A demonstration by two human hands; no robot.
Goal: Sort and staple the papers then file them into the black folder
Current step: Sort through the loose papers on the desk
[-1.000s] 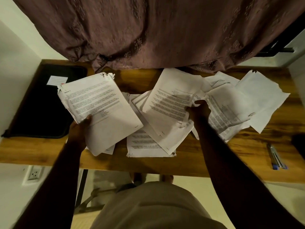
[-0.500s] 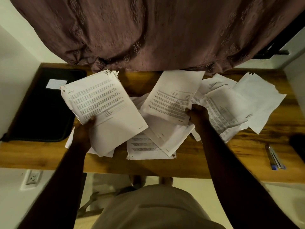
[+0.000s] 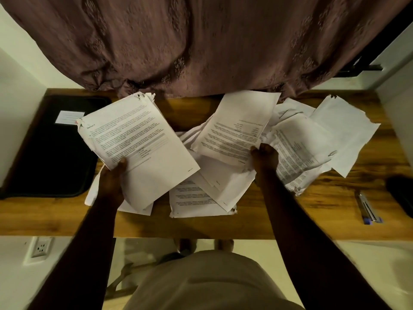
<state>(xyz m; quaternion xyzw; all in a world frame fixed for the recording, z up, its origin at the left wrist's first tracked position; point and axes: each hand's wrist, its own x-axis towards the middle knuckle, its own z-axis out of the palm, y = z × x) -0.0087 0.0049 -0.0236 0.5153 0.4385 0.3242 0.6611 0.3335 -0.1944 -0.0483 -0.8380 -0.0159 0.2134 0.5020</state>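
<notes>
The sheaf of printed papers (image 3: 138,148) is being held up over the left part of the table (image 3: 324,211), tilted, with its torn top corners pointing toward the curtain (image 3: 201,41). The left hand (image 3: 112,182) is gripping this sheaf at its lower left edge, thumb lying on the top page and fingers curled beneath. The right hand (image 3: 264,157) is pinching the lower right corner of 1 printed sheet (image 3: 237,128), which is rising at a slant above the middle heap. The 2 hands are staying well apart, each clamped on its own paper.

Under and between them, loose pages (image 3: 196,198) are lying overlapped in the middle of the table, some turned so the text is reading upside down. To the right, more printed pages (image 3: 299,151) are spreading in a messy fan, and a blank sheet (image 3: 344,130) with a ragged corner is lying furthest right, partly over them.

The black folder (image 3: 51,157) is lying flat and closed at the table's left end, just beside the held sheaf, with a white label (image 3: 69,117) showing on its cover. A slim silver and blue object (image 3: 367,209) is resting near the table's right front edge; I cannot tell what it is. A dark shape (image 3: 400,193) is sitting at the far right edge. A wall socket (image 3: 41,247) is showing below the table at left.
</notes>
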